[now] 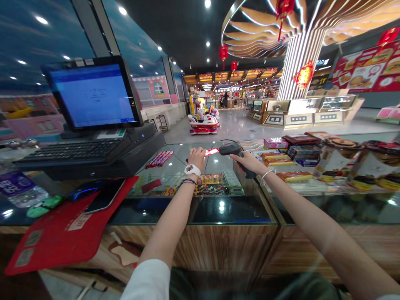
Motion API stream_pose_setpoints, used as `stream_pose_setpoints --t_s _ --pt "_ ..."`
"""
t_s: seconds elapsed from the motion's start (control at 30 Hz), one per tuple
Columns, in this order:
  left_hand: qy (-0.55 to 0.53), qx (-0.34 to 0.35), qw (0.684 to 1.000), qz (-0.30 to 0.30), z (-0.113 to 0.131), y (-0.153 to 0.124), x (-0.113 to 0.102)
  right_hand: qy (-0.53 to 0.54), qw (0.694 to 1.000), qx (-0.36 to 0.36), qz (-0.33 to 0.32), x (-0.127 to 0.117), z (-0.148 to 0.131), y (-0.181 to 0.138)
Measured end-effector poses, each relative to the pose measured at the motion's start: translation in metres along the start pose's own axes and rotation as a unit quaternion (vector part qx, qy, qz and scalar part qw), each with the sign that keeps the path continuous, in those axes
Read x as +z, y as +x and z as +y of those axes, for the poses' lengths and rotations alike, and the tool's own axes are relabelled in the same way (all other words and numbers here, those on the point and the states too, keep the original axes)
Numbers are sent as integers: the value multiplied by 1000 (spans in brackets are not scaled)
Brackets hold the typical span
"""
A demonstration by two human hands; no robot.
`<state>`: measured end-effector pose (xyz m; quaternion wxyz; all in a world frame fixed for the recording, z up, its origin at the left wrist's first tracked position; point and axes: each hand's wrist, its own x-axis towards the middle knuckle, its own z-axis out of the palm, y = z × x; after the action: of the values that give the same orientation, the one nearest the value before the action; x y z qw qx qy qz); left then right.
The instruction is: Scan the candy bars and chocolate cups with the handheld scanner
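My left hand [196,158], with a white watch on the wrist, is closed around a small red-and-white wrapped snack bar [212,152] above the glass counter. Its wrapper sticks out to the right, close to the head of a black barcode scanner [230,148]. My right hand [250,161] grips that scanner, whose handle points down toward the counter. Several similar red-and-blue wrapped bars [159,159] lie side by side on the glass, left of my left hand. Part of the held bar is hidden by my fingers.
At the left stand a monitor [93,93] and keyboard [65,152]. A phone [105,196] lies on a red mat [71,233], beside a mouse [87,189] and a water bottle [21,187]. Boxed snacks [301,152] and large cups [337,160] fill the right counter.
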<state>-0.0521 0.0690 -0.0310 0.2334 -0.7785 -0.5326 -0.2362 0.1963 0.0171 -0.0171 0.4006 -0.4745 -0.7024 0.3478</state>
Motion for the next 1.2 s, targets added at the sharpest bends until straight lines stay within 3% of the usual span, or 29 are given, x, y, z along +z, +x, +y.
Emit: stream_pose_setpoints --t_s 0.43,0.77,0.93,1.1,1.2 --pt "-29 -18 999 -4 1 0 -4 -21 1000 2 5 0 4 2" --pt "-11 0 1000 9 1 0 -1 29 999 -26 -3 1 -4 -5" --pt "-10 5 1000 12 2 1 0 45 995 -84 -11 1 -4 -4" --pt "-17 5 1000 10 4 1 -2 19 976 -218 14 -3 -7 -2" --pt "-22 6 1000 5 6 0 -5 -26 964 -263 0 -5 -5 -1"
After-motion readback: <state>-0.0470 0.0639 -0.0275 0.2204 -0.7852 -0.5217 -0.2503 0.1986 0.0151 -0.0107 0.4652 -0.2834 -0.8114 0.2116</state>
